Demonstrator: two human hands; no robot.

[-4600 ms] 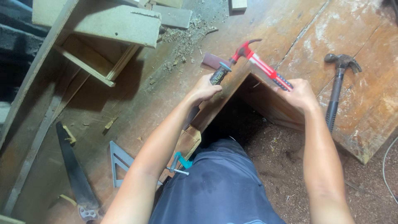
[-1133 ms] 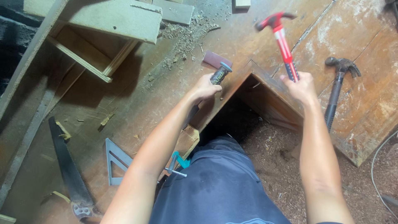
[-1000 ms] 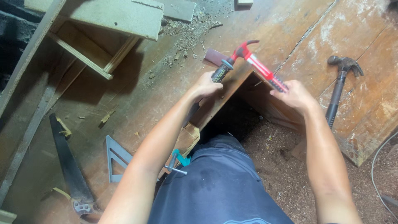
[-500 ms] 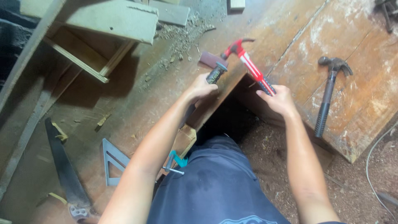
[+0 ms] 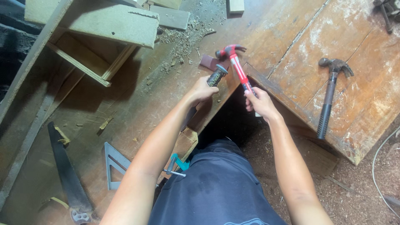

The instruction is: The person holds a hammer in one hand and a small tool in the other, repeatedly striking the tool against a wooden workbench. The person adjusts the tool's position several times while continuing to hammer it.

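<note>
The right hand (image 5: 259, 104) is closed around the lower handle of a red claw hammer (image 5: 236, 66), whose head now sits low again, just above the black-handled chisel (image 5: 217, 76) that the left hand (image 5: 203, 88) grips upright against the edge of the brown wooden board (image 5: 162, 104). A second ago the hammer was raised high over the board; it has since swung down and now hovers at the chisel's butt, so the striking goes on, stroke after stroke, at the same spot by the corner of the dark square opening (image 5: 233, 121) cut in the surface. Just beyond the chisel lies a small dark red block (image 5: 207, 62) amid wood shavings (image 5: 183, 39). Well to the right of the chisel, a second claw hammer with a dark handle (image 5: 329, 96) rests untouched on the worn board. To the chisel's lower left lie a grey metal triangular square (image 5: 113, 164), a teal clamp (image 5: 178, 163) fixed on the board's near edge, and a long handsaw (image 5: 66, 175). Pale timber offcuts (image 5: 96, 25) crowd the far left. The person's own lap, in dark shorts (image 5: 216, 187), fills the near foreground below the opening.
</note>
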